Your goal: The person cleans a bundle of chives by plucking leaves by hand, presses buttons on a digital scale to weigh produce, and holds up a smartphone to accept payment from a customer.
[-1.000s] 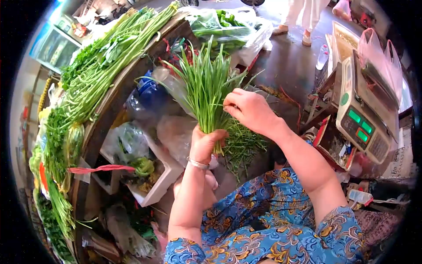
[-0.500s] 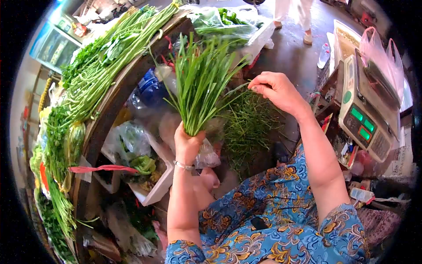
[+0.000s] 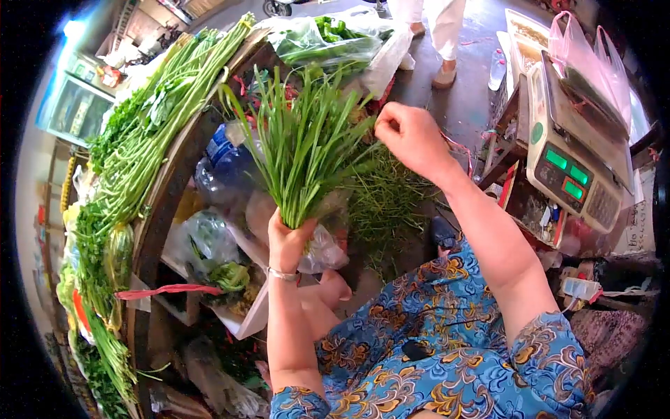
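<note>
My left hand (image 3: pixel 289 239) is wrapped round the lower stems of a bunch of garlic chives (image 3: pixel 300 153). The long flat leaves fan upward and away from me. At the right edge of the bunch, my right hand (image 3: pixel 415 143) has its fingers curled into a pinch, close against the leaf tips. Whatever sits between those fingertips is too small to make out. Below and between the hands, a heap of loose, thin green trimmings (image 3: pixel 391 195) lies on the floor.
A long stall counter at left carries bundled long beans (image 3: pixel 164 140) and leafy greens. Peppers in a plastic bag (image 3: pixel 328 42) lie at its far end. At right stands a digital scale (image 3: pixel 576 160) bearing a pink bag (image 3: pixel 586 63). A person's legs (image 3: pixel 441 35) are beyond.
My right hand has come left to the bunch's edge, its fingers curling tighter. The chives lean a little left and the leaves spread wider. The person's legs in the background have shifted.
</note>
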Demonstrator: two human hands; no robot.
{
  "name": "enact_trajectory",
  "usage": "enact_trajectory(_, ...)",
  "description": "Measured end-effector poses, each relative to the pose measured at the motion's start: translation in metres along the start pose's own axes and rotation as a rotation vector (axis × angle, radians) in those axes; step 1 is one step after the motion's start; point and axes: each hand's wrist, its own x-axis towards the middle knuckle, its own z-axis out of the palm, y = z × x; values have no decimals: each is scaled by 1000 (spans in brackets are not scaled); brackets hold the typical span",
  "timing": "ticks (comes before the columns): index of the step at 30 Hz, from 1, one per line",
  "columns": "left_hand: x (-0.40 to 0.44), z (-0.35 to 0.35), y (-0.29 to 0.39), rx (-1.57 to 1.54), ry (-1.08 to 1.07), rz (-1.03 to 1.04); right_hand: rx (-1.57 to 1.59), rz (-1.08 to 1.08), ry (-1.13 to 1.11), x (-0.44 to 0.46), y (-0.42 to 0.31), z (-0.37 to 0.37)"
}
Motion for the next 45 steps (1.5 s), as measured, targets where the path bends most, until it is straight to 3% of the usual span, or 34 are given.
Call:
enact_trajectory(6, 0, 1, -7, 30, 3, 33, 300, -113, 142, 8, -2, -15)
enact_trajectory(8, 3, 1, -12, 114, 25, 90, 81, -458, 328, 9, -14, -22)
enact_trajectory(14, 3, 9, -11, 396, 68, 313, -71, -579, 104, -2, -28, -12)
enact_trajectory(18, 1, 18, -7, 412, 49, 231, -208, -517, 12, -13, -20, 12)
enact_trajectory(20, -2, 24, 0, 590, 103, 258, -294, -449, 16, -18, -25, 15)
enact_trajectory(26, -3, 26, 5, 687, 150, 255, -125, -336, -128, -24, -22, 29)
enact_trajectory(28, -1, 24, -1, 567, 160, 259, -70, -363, -119, -24, -24, 31)
enact_trajectory(32, 1, 18, -8, 489, 160, 205, -241, -574, -85, -29, -32, 29)
enact_trajectory(34, 4, 15, -20, 416, 139, 182, -177, -589, -35, -28, -29, 34)
enact_trajectory(36, 1, 20, -15, 399, 85, 192, -184, -450, 32, -28, -25, 40)
enact_trajectory(40, -1, 29, -17, 337, 20, 144, -215, -399, 265, -15, -9, 45)
enact_trajectory(44, -2, 32, -19, 179, -9, 133, -258, -388, 290, 8, 4, 22)
enact_trajectory(45, -2, 28, -15, 128, -4, 41, -144, -297, 296, 9, 7, 13)
